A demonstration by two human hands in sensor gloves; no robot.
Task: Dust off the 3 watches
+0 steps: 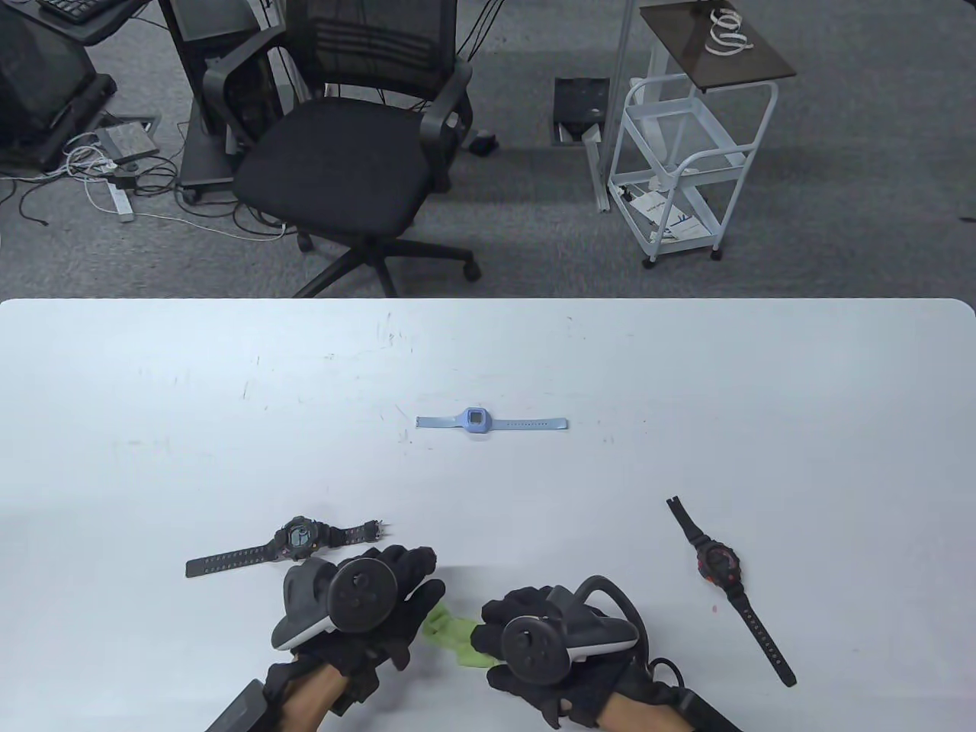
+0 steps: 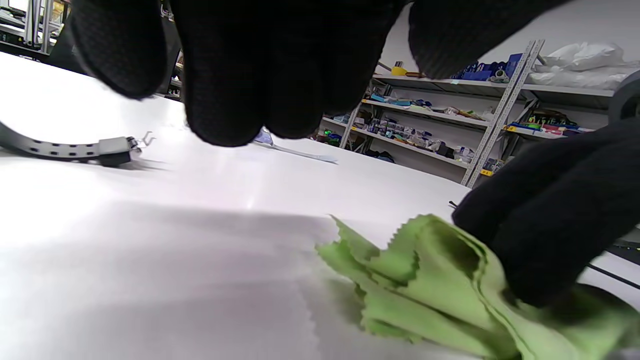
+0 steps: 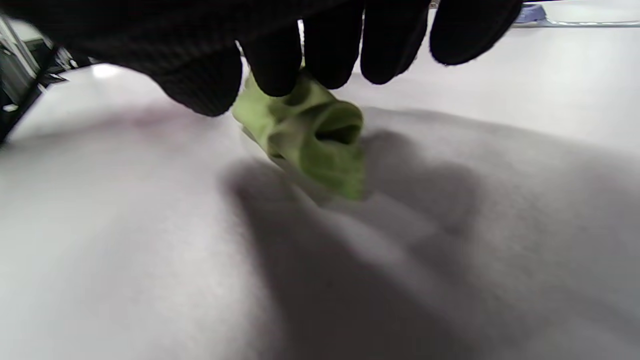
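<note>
1. Table view: a person's two gloved hands meet at the bottom centre of the frame over a crumpled green cloth [image 1: 455, 632] lying on the white tabletop [image 1: 686, 366].
2. The right hand [image 1: 534, 640] has its fingertips closed on the cloth; in the right wrist view the fingers [image 3: 320, 55] pinch the bunched fabric [image 3: 310, 135] just above the surface.
3. The left hand [image 1: 366, 602] hangs beside the cloth with fingers loosely extended and holding nothing; the left wrist view shows them clear of the fabric [image 2: 440, 280].
4. Three watches lie flat, straps spread: a grey one [image 1: 293, 537] just above the left hand at lower left, a blue one [image 1: 474, 420] at the centre of the frame, well apart from both hands, and a black-and-red one [image 1: 720, 568] at lower right.
5. Judging by this, dusting has not visibly begun: the cloth touches no watch, and all three appear left to wipe. Whether any is already clean cannot be told.
6. The tabletop is pale, scuffed and faintly marked. Beyond it, in the upper half of the frame, grey carpet carries a black office chair [image 1: 343, 152], a white trolley [image 1: 686, 160] at upper right and cables at upper left.
7. Stocked shelves [image 2: 450, 125] fill the background of the left wrist view.
</note>
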